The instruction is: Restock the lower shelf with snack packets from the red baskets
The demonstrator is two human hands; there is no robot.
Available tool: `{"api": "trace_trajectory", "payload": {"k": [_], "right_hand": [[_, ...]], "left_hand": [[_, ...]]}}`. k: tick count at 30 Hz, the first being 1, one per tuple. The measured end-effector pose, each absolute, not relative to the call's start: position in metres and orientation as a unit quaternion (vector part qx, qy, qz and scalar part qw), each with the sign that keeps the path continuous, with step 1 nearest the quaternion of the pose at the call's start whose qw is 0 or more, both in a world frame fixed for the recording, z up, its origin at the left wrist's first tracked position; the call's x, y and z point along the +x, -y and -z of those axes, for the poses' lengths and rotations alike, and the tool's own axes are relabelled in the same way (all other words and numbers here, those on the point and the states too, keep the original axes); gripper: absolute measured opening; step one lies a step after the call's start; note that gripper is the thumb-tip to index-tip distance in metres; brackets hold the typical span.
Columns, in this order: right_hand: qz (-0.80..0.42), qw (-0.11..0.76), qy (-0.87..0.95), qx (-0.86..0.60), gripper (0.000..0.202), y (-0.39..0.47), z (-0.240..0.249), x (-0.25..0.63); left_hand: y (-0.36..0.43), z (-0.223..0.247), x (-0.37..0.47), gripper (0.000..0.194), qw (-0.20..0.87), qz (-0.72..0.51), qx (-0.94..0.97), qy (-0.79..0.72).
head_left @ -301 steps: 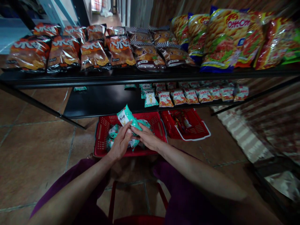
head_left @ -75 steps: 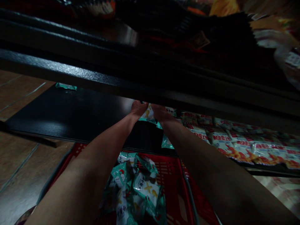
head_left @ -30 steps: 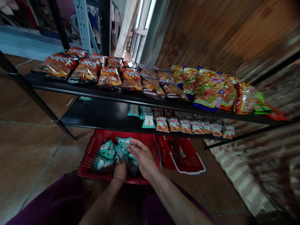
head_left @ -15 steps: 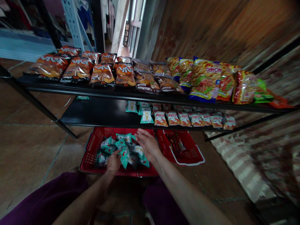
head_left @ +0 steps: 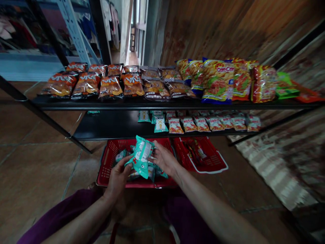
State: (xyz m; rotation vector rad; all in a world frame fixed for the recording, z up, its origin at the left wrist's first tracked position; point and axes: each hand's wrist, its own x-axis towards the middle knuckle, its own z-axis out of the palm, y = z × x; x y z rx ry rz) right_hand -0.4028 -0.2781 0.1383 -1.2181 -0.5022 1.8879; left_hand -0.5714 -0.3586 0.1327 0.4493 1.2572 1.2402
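My left hand is closed on the lower left end of a teal snack bag, thumb on the near side. The bag is raised and tilted above a red shopping basket. At the bag's right edge is my right hand, its fingers apart and loosely bent; the fingertips meet or nearly meet the wrapper. More teal snack bags lie in the basket below, partly hidden by the hands and the raised bag.
A second red basket with a white handle holds a few packets. Ahead, the lower black shelf carries teal bags and red-white snack packets. Orange snack bags and noodle-snack bags stand above. A shelf post slants at left.
My left hand has lifted a teal snack bag up from the pile in the basket. The right hand has stayed close, now beside the bag. The view has shifted slightly.
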Motion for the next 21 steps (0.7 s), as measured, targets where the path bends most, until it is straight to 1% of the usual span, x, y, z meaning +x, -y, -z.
{"api": "trace_trajectory", "payload": {"k": [3,6,7,10,12,17,21], "right_hand": [[-0.742,0.418,0.200,-0.485,0.024,0.273,-0.137,-0.404],[-0.714,0.423,0.192,-0.525,0.020,0.268,-0.131,-0.405],[-0.701,0.430,0.188,-0.537,0.022,0.266,-0.128,-0.406],[-0.674,0.450,0.208,-0.548,0.043,0.264,-0.120,-0.406],[-0.669,0.449,0.246,-0.539,0.051,0.264,-0.115,-0.406],[-0.665,0.417,0.322,-0.529,0.045,0.262,-0.102,-0.405],[-0.647,0.382,0.366,-0.549,0.055,0.262,-0.096,-0.407]], "left_hand": [[0.354,-0.129,-0.571,0.056,0.607,-0.538,0.206,-0.548],[0.346,-0.127,-0.572,0.053,0.604,-0.527,0.221,-0.556],[0.344,-0.127,-0.572,0.053,0.604,-0.522,0.223,-0.559],[0.338,-0.124,-0.574,0.051,0.590,-0.525,0.232,-0.567],[0.334,-0.122,-0.577,0.050,0.577,-0.528,0.246,-0.573],[0.333,-0.125,-0.584,0.056,0.575,-0.489,0.266,-0.600],[0.334,-0.133,-0.586,0.056,0.574,-0.500,0.279,-0.585]]}}
